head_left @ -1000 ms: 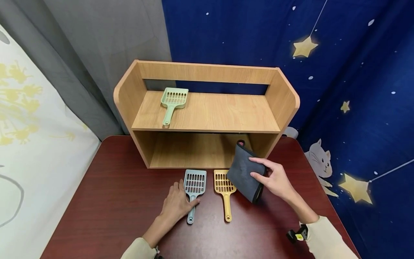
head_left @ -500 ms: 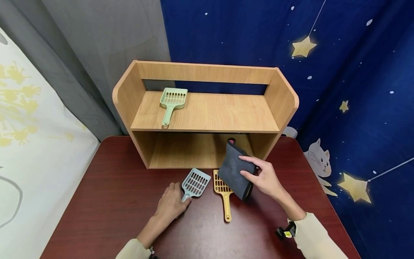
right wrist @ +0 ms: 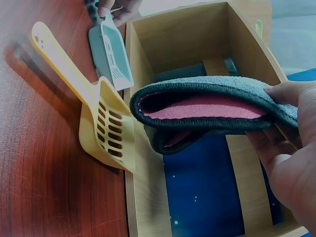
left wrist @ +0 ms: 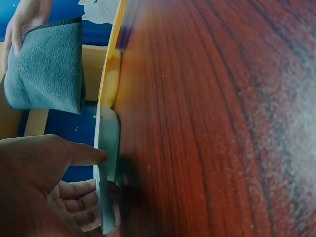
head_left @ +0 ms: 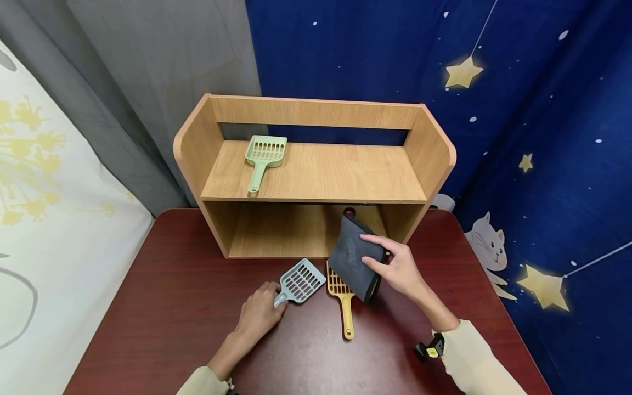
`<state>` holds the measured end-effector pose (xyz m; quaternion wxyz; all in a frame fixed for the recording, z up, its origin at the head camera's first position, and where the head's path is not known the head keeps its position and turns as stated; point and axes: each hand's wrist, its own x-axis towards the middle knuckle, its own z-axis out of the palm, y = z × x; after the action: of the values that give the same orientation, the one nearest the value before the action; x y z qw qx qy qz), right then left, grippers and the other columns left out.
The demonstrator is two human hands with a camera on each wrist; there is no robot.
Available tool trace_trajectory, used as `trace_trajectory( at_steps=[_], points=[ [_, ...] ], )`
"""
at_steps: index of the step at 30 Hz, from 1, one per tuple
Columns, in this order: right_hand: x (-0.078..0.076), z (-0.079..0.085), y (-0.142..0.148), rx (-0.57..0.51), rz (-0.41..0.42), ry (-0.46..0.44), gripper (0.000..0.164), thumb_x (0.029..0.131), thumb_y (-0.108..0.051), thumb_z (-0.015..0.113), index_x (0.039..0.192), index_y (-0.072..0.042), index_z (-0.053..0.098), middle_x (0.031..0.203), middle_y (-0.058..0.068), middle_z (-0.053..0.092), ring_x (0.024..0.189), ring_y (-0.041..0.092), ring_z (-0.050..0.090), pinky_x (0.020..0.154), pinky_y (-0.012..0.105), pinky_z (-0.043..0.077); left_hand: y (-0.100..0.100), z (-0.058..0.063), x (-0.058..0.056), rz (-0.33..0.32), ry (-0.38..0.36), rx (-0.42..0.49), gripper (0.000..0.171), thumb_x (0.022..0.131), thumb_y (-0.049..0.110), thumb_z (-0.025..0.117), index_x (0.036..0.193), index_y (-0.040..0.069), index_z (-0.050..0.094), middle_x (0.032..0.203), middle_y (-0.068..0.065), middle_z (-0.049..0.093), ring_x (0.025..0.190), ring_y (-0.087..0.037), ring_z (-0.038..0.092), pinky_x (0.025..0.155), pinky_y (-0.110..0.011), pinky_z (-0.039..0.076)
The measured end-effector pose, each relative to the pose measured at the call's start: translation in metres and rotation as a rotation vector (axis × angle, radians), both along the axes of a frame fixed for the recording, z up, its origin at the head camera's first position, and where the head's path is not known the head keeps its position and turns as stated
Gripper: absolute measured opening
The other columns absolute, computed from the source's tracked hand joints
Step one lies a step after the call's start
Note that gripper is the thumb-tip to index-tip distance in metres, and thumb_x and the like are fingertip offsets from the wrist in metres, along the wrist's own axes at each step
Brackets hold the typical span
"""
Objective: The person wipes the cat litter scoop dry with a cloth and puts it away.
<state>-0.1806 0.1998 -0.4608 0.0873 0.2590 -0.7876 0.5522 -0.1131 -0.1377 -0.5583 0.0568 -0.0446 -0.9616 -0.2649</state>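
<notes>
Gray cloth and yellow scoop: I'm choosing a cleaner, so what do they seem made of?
The gray cloth looks like matte textile, perhaps microfiber: fuzzy nap, dark stitched edging. The yellow scoop seems smooth molded plastic: slight sheen, even slots.

Shelf [head_left: 345, 171], yellow scoop [head_left: 345, 302] on table [head_left: 316, 365]

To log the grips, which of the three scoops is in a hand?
The light blue scoop: the left hand grips its handle. The yellow scoop and the green scoop are in neither hand.

Grey cloth [head_left: 353, 255]: folded, pink inside, held above the table [head_left: 148, 318]. Pale-blue slotted scoop [head_left: 300, 282]: angled, possibly touching the yellow scoop [head_left: 346, 303].
</notes>
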Motion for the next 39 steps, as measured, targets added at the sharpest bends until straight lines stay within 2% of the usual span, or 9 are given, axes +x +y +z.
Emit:
trace_trajectory(
  at_steps=[7, 12, 18, 25, 29, 32, 36, 39],
  points=[
    [-0.001, 0.002, 0.001, -0.012, 0.003, 0.005, 0.050, 0.088, 0.005, 0.082, 0.135, -0.007, 0.071, 0.128, 0.014, 0.073, 0.096, 0.015, 0.071, 0.073, 0.026, 0.061, -0.006, -0.002, -0.002, -0.023, 0.028, 0.015, 0.031, 0.090, 0.013, 0.083, 0.117, 0.003, 0.073, 0.109, -0.012, 0.074, 0.081, -0.035, 0.073, 0.059, -0.051, 0.054],
    [-0.002, 0.004, 0.004, -0.003, -0.004, 0.022, 0.050, 0.087, 0.007, 0.082, 0.134, -0.005, 0.072, 0.128, 0.015, 0.073, 0.097, 0.013, 0.070, 0.073, 0.023, 0.060, -0.014, 0.005, -0.004, -0.033, 0.045, 0.022, 0.029, 0.092, 0.013, 0.082, 0.118, 0.002, 0.073, 0.106, -0.011, 0.073, 0.081, -0.030, 0.072, 0.061, -0.049, 0.055],
    [-0.005, 0.009, 0.009, 0.046, -0.020, 0.099, 0.051, 0.084, 0.010, 0.083, 0.132, 0.000, 0.071, 0.126, 0.018, 0.073, 0.099, 0.013, 0.068, 0.073, 0.017, 0.056, -0.023, 0.021, -0.011, -0.058, 0.086, 0.018, 0.030, 0.092, 0.012, 0.082, 0.118, 0.002, 0.073, 0.104, -0.009, 0.073, 0.080, -0.024, 0.069, 0.063, -0.048, 0.055],
    [-0.008, 0.021, 0.011, 0.118, -0.042, 0.231, 0.050, 0.084, 0.006, 0.085, 0.131, -0.005, 0.073, 0.118, 0.012, 0.076, 0.090, 0.016, 0.064, 0.063, 0.015, 0.046, -0.024, 0.046, -0.021, -0.143, 0.148, 0.016, 0.028, 0.091, 0.011, 0.082, 0.117, 0.003, 0.074, 0.105, -0.008, 0.075, 0.082, -0.024, 0.070, 0.066, -0.047, 0.055],
    [-0.009, 0.026, 0.006, 0.169, -0.052, 0.291, 0.049, 0.085, 0.004, 0.084, 0.131, -0.009, 0.074, 0.118, 0.008, 0.076, 0.097, 0.017, 0.069, 0.078, 0.014, 0.050, -0.018, 0.058, -0.029, -0.208, 0.169, 0.014, 0.030, 0.092, 0.012, 0.082, 0.119, 0.002, 0.074, 0.109, -0.010, 0.076, 0.087, -0.026, 0.072, 0.070, -0.048, 0.056],
    [-0.009, 0.029, -0.003, 0.211, -0.045, 0.327, 0.049, 0.086, 0.002, 0.082, 0.133, -0.010, 0.073, 0.118, 0.006, 0.076, 0.102, 0.019, 0.071, 0.090, 0.017, 0.050, -0.011, 0.067, -0.035, -0.246, 0.193, 0.010, 0.030, 0.092, 0.013, 0.082, 0.119, 0.002, 0.074, 0.109, -0.010, 0.076, 0.089, -0.027, 0.074, 0.070, -0.049, 0.057],
    [-0.009, 0.032, -0.016, 0.263, -0.030, 0.358, 0.048, 0.087, 0.001, 0.081, 0.134, -0.009, 0.072, 0.116, 0.007, 0.076, 0.099, 0.018, 0.071, 0.085, 0.022, 0.052, 0.000, 0.075, -0.041, -0.288, 0.223, 0.001, 0.030, 0.091, 0.014, 0.083, 0.118, 0.003, 0.075, 0.107, -0.008, 0.076, 0.088, -0.027, 0.074, 0.068, -0.048, 0.057],
    [-0.009, 0.034, -0.027, 0.290, -0.027, 0.343, 0.049, 0.087, 0.001, 0.081, 0.134, -0.008, 0.071, 0.117, 0.007, 0.076, 0.099, 0.018, 0.070, 0.082, 0.030, 0.054, 0.007, 0.080, -0.045, -0.324, 0.226, -0.001, 0.030, 0.092, 0.014, 0.082, 0.119, 0.003, 0.075, 0.107, -0.007, 0.076, 0.088, -0.024, 0.073, 0.069, -0.047, 0.057]
  ],
)
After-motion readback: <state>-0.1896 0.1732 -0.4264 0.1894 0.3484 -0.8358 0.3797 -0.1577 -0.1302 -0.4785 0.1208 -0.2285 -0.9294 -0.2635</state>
